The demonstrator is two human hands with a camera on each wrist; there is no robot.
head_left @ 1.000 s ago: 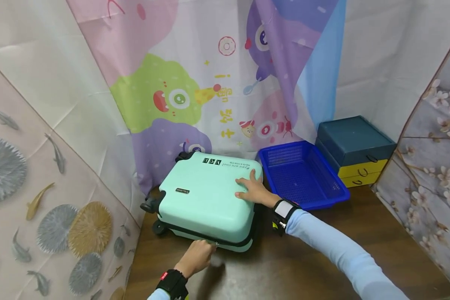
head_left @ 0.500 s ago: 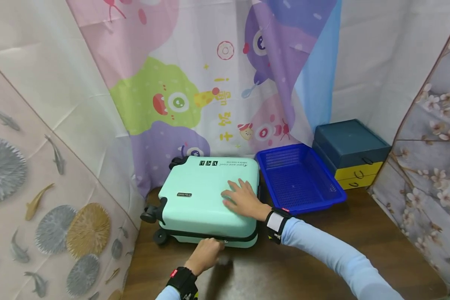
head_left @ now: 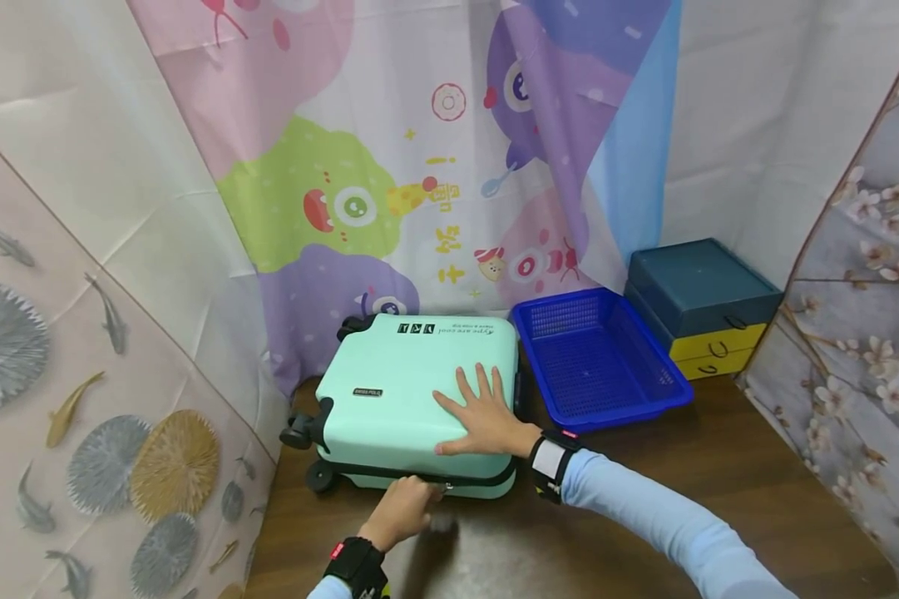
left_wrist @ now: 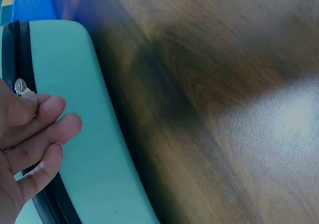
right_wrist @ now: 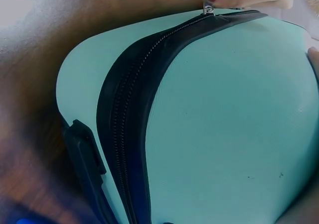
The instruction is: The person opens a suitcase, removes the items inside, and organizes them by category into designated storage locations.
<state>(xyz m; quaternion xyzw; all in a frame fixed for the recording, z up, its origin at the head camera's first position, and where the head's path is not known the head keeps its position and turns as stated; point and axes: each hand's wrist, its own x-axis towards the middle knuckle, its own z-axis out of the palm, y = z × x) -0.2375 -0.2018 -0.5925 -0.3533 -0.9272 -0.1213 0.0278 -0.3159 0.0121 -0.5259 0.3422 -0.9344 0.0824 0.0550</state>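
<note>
A mint-green hard-shell suitcase (head_left: 397, 416) lies flat on the wooden table, its black wheels (head_left: 299, 430) pointing left. Along its near side runs a black zipper band (right_wrist: 159, 50). My left hand (head_left: 404, 509) is at this near side, thumb and index finger pinching the silver zipper pull (right_wrist: 208, 8). In the left wrist view the remaining fingers of the left hand (left_wrist: 35, 144) curl loosely over the band. On the suitcase lid, close to its right front corner, my right hand (head_left: 486, 420) rests with the fingers spread.
A blue plastic basket (head_left: 606, 408) stands just right of the suitcase. Behind it on the right is a drawer box (head_left: 703, 287) with a dark teal top and yellow drawers. A cartoon-print curtain (head_left: 389, 108) hangs at the back. Bare tabletop (head_left: 614, 532) shows in front.
My right hand has slid left and nearer over the lid, its fingers spreading wider. My left hand, still pinching the pull, has shifted slightly right overall. The suitcase has turned a little.
</note>
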